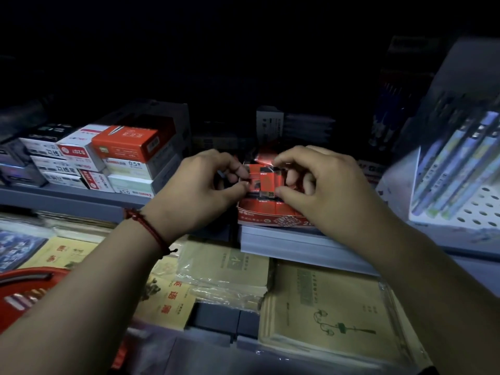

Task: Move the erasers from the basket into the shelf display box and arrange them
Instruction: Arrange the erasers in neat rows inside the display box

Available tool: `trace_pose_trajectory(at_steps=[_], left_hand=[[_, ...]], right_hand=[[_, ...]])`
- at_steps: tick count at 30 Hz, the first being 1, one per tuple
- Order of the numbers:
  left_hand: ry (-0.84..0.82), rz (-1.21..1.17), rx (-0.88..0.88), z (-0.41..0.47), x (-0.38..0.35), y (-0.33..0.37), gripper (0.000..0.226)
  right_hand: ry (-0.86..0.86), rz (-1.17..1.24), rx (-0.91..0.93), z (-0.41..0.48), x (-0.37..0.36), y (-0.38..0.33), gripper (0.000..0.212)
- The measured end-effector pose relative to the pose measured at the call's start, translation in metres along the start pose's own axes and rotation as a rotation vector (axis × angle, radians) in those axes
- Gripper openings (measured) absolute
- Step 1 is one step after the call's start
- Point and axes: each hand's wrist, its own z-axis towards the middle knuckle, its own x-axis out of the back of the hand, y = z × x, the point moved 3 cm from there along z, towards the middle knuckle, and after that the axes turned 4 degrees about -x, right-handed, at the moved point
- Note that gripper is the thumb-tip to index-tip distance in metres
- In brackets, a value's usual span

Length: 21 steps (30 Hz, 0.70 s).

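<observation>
Red erasers (266,182), display box (270,216), boxes (127,165) marked 0.5

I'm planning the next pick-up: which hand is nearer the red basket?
Left. The left hand pinches the erasers over the display box, up and right of the red basket; the right hand pinches them from the far side, farther right.

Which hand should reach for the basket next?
The left hand. The basket lies at lower left, beside that forearm; the right hand would have to reach across. Both are pinching erasers in the box just now.
</observation>
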Motion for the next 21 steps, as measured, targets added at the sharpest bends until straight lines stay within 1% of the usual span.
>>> trace_pose_trajectory(at_steps=[2, 3, 4, 6, 8, 12, 14, 17, 19, 21], left_hand=[[-0.020, -0.032, 0.028, 0.000, 0.000, -0.001, 0.011], [-0.024, -0.042, 0.035, -0.001, 0.000, -0.001, 0.012], [-0.021, -0.041, 0.037, -0.001, 0.000, 0.000, 0.014], [-0.006, -0.036, 0.041, -0.001, 0.001, 0.001, 0.017], [0.011, -0.065, 0.059, -0.002, 0.001, 0.000, 0.019], [0.095, -0.157, 0.134, -0.001, 0.001, -0.007, 0.016], [0.124, -0.165, 0.145, 0.000, 0.002, -0.010, 0.015], [0.151, -0.131, 0.103, 0.000, 0.007, -0.012, 0.020], [0.106, -0.103, 0.057, 0.001, 0.009, -0.008, 0.021], [0.007, -0.050, 0.022, 0.001, 0.005, -0.004, 0.021]], right_hand=[[-0.034, -0.066, 0.004, 0.003, -0.008, -0.005, 0.051], [-0.058, -0.122, -0.010, 0.004, -0.012, -0.007, 0.058], [-0.079, -0.180, -0.026, 0.005, -0.015, -0.009, 0.059], [-0.089, -0.251, -0.039, 0.006, -0.016, -0.011, 0.055], [-0.079, -0.268, -0.041, 0.007, -0.014, -0.013, 0.050], [-0.055, -0.305, -0.011, 0.007, -0.012, -0.015, 0.043], [-0.054, -0.271, -0.021, 0.007, -0.011, -0.014, 0.041], [-0.033, -0.154, -0.037, 0.009, -0.009, -0.010, 0.031], [-0.002, -0.060, -0.046, 0.010, -0.008, -0.007, 0.022], [0.013, 0.003, -0.056, 0.009, -0.008, -0.005, 0.019]])
